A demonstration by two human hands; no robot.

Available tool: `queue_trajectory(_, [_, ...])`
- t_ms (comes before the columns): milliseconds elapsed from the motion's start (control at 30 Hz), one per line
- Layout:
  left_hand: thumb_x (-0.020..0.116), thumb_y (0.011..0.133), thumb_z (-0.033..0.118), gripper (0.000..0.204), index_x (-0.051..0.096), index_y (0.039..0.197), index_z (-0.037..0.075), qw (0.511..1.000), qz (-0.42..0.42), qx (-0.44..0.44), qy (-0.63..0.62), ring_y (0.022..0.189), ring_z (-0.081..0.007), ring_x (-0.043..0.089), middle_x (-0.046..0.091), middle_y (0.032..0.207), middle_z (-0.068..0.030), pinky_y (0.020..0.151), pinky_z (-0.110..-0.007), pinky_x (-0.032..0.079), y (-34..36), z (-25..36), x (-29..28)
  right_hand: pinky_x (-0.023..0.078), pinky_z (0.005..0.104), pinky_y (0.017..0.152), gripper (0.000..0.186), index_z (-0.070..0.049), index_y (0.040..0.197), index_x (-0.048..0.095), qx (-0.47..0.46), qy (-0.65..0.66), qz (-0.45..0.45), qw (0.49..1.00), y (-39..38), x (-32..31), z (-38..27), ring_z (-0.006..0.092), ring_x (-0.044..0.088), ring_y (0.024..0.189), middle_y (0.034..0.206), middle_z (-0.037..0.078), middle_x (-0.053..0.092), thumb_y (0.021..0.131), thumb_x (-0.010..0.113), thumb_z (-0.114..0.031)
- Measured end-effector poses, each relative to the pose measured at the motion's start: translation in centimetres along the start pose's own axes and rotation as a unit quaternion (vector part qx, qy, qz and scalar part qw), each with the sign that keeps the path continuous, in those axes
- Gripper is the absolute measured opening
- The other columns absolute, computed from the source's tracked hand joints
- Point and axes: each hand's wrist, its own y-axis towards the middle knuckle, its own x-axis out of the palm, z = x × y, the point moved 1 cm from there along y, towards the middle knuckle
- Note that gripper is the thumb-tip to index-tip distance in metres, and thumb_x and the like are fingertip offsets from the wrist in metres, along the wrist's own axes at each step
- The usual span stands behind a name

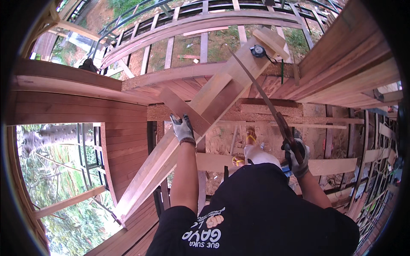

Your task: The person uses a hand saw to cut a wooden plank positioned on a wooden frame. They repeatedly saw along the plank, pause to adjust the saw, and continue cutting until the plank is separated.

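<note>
My left hand (183, 129), in a grey-and-dark work glove, grips the near edge of a short reddish-brown board (179, 105). That board lies slantwise across a long pale plank (149, 173), which runs from lower left to upper right. My right hand (297, 157), gloved as well, is wrapped round the wooden handle of a handsaw (268, 101). The saw's long blade points up and to the left, its tip near the plank's far end. Whether the blade touches the plank I cannot tell.
A dark round tape measure (258, 51) sits on the plank's far end, beside a wooden block (271, 42). Plank walls (126, 145) stand at the left, and stacked boards (346, 55) rise at the right. Below are floor joists (333, 166) and my feet in yellow-strapped sandals (250, 137).
</note>
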Motion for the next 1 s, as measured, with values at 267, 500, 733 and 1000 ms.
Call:
queue_trajectory(267, [0.059, 0.093, 0.013, 0.033, 0.056, 0.124, 0.002, 0.984, -0.093, -0.034, -0.147, 0.095, -0.0122, 0.058, 0.064, 0.109, -0.0039, 0.084, -0.027, 0.047, -2.3, 5.4, -1.7, 0.044, 0.0264, 0.058, 0.026, 0.001, 0.103, 0.06, -0.047, -0.077, -0.039, 0.995, 5.6, 0.8, -1.8, 0.011, 0.055, 0.064, 0.082, 0.005, 0.064, 0.086, 0.059, -0.019])
queue_trajectory(500, [0.062, 0.089, 0.029, 0.034, 0.06, 0.115, 0.008, 0.927, -0.097, -0.056, -0.358, 0.099, -0.0253, 0.059, 0.063, 0.109, -0.0084, 0.089, -0.041, 0.048, -1.6, 1.1, -6.7, 0.054, 0.0343, 0.075, 0.029, -0.002, 0.107, 0.06, -0.29, -0.306, -0.002, 0.907, 7.3, 0.4, -1.0, 0.0237, 0.069, 0.087, 0.103, 0.013, 0.068, 0.081, 0.07, -0.01])
queue_trajectory(733, [0.049, 0.095, 0.037, 0.033, 0.058, 0.115, 0.012, 0.684, -0.128, -0.282, -0.661, 0.105, -0.026, 0.058, 0.061, 0.114, -0.0083, 0.096, -0.042, 0.046, 4.3, -2.6, -15.3, 0.053, 0.0306, 0.065, 0.022, -0.003, 0.105, 0.062, -0.116, -0.06, 0.069, 0.989, 3.1, 5.7, -2.6, 0.0162, 0.069, 0.078, 0.087, 0.01, 0.07, 0.084, 0.066, -0.008])
queue_trajectory(1000, [0.064, 0.084, 0.008, 0.03, 0.057, 0.113, 0.009, 0.804, 0.03, -0.128, -0.58, 0.103, -0.03, 0.06, 0.063, 0.108, -0.0086, 0.092, -0.05, 0.049, 6.0, -3.5, -18.9, 0.041, 0.0208, 0.051, 0.015, -0.002, 0.101, 0.061, 0.015, 0.017, 0.119, 0.993, -3.7, 11.3, -1.9, 0.0056, 0.051, 0.057, 0.076, 0.001, 0.062, 0.09, 0.058, -0.013])
